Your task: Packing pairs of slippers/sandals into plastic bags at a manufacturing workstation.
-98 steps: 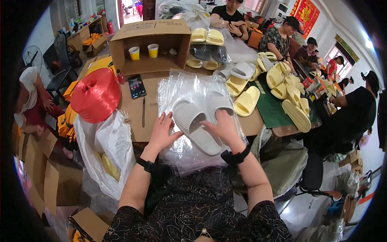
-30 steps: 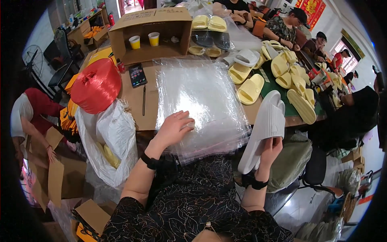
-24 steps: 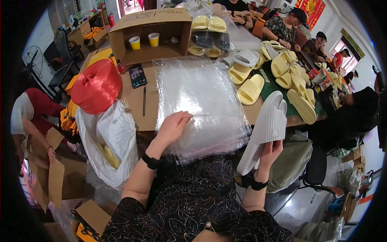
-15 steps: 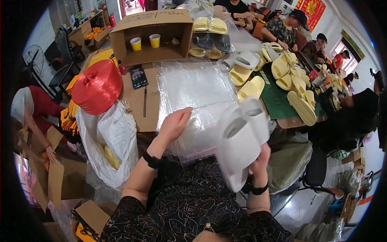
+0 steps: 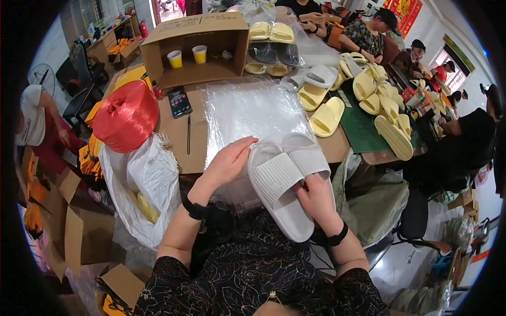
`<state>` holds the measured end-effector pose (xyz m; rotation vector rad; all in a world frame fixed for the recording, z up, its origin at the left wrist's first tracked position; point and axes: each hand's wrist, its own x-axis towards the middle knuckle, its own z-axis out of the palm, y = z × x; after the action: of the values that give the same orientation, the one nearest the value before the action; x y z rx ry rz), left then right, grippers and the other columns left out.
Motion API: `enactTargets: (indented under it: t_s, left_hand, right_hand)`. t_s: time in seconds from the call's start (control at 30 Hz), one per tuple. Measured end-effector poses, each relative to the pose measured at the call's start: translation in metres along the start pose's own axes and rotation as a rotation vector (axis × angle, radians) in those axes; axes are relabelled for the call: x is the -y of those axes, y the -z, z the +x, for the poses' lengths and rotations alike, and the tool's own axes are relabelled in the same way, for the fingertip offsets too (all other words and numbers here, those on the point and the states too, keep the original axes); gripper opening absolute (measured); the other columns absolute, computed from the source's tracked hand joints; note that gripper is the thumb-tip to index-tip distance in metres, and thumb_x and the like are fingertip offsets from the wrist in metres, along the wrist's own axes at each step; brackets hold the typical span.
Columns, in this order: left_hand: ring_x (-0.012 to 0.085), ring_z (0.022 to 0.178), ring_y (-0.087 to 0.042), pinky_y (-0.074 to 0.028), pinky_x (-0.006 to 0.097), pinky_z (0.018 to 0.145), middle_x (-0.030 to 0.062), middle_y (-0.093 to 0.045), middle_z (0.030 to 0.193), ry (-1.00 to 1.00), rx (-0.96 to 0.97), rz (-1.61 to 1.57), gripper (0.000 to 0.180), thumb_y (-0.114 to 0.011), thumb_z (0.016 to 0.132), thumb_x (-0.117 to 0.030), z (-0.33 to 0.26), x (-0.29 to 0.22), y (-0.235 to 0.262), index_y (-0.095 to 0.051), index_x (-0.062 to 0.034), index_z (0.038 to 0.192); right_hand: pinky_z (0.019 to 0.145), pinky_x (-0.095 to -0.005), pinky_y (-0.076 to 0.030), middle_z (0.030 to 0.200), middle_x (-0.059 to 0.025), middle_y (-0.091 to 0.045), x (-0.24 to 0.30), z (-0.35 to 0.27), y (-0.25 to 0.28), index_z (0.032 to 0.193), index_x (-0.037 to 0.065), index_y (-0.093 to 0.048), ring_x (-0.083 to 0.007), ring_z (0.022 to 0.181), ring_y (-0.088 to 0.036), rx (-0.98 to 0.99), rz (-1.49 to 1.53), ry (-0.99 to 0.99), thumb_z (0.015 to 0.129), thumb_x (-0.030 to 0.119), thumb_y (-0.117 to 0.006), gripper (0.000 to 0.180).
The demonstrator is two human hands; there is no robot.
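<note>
A pair of pale grey slide slippers point(image 5: 279, 176) lies side by side, toes pointing away from me over the near part of the clear plastic bags point(image 5: 250, 108). My right hand point(image 5: 317, 199) grips the pair, its fingers tucked under the straps at the right slipper. Beside the left slipper's toe, my left hand point(image 5: 227, 159) has its fingers pressed together on the edge of the top bag. Film seems to lie over the slippers' toes. How far they reach into the bag cannot be made out.
A carton with two paper cups point(image 5: 199, 54) stands at the back. Left of the bags are a phone point(image 5: 179, 101), a thin black stick point(image 5: 188, 135) and a red twine roll point(image 5: 126, 116). Yellow slippers point(image 5: 327, 117) crowd the right side. Other people sit along the far right.
My right hand has swung the slippers left and turned them so the toes meet the bag's near end, its fingers now under the straps. My left hand stays at the bag edge.
</note>
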<state>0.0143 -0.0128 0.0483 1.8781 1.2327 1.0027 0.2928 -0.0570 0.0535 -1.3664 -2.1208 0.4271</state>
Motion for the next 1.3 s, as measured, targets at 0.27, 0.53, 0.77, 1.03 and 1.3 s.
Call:
enactTargets:
  t_s: [0.27, 0.53, 0.77, 1.03, 1.3]
  left_hand:
    - [0.0398, 0.138, -0.035, -0.025, 0.051, 0.116, 0.0188, -0.043, 0.147, -0.383, -0.145, 0.563, 0.045, -0.046, 0.092, -0.019, -0.015, -0.005, 0.013, -0.053, -0.0101, 0.136]
    - [0.0381, 0.141, -0.031, -0.020, 0.052, 0.117, 0.0184, -0.039, 0.149, -0.351, 0.012, 0.457, 0.042, -0.044, 0.097, -0.022, -0.018, -0.017, -0.031, -0.050, -0.0010, 0.133]
    - [0.0369, 0.139, -0.033, -0.022, 0.049, 0.117, 0.0186, -0.044, 0.145, -0.456, 0.076, 0.301, 0.043, -0.047, 0.096, -0.020, -0.017, -0.038, -0.039, -0.051, 0.0020, 0.134]
    - [0.0359, 0.137, -0.037, -0.023, 0.045, 0.117, 0.0167, -0.047, 0.144, -0.547, 0.082, 0.205, 0.042, -0.046, 0.097, -0.018, -0.024, -0.046, -0.032, -0.051, 0.0004, 0.134]
    - [0.0388, 0.134, -0.040, -0.029, 0.043, 0.114, 0.0227, -0.049, 0.139, -0.520, 0.177, 0.147, 0.041, -0.054, 0.094, -0.025, -0.033, -0.032, -0.011, -0.058, 0.0011, 0.125]
  right_hand:
    - [0.073, -0.0520, -0.045, 0.090, -0.0255, -0.059, 0.028, 0.025, -0.020, 0.090, -0.003, -0.057, -0.0462, 0.084, -0.057, -0.022, -0.022, 0.049, 0.083, 0.013, -0.063, 0.018]
    - [0.085, -0.0476, -0.046, 0.101, -0.0262, -0.062, -0.008, 0.030, -0.055, 0.108, -0.004, -0.061, -0.0445, 0.097, -0.058, 0.097, -0.134, -0.076, 0.082, 0.010, -0.062, 0.030]
    - [0.078, -0.0472, -0.051, 0.099, -0.0199, -0.066, -0.086, 0.101, -0.149, 0.094, -0.005, -0.060, -0.0343, 0.094, -0.065, -0.202, 1.293, 0.021, 0.093, 0.026, -0.050, 0.033]
    - [0.083, -0.0453, -0.050, 0.101, -0.0264, -0.064, 0.025, 0.190, -0.100, 0.097, -0.008, -0.060, -0.0408, 0.096, -0.063, -0.014, 0.101, -0.224, 0.091, 0.028, -0.052, 0.037]
    - [0.080, -0.0474, -0.048, 0.093, -0.0296, -0.063, -0.009, 0.193, -0.137, 0.090, -0.007, -0.059, -0.0446, 0.092, -0.061, -0.199, -0.256, -0.107, 0.090, 0.026, -0.058, 0.033]
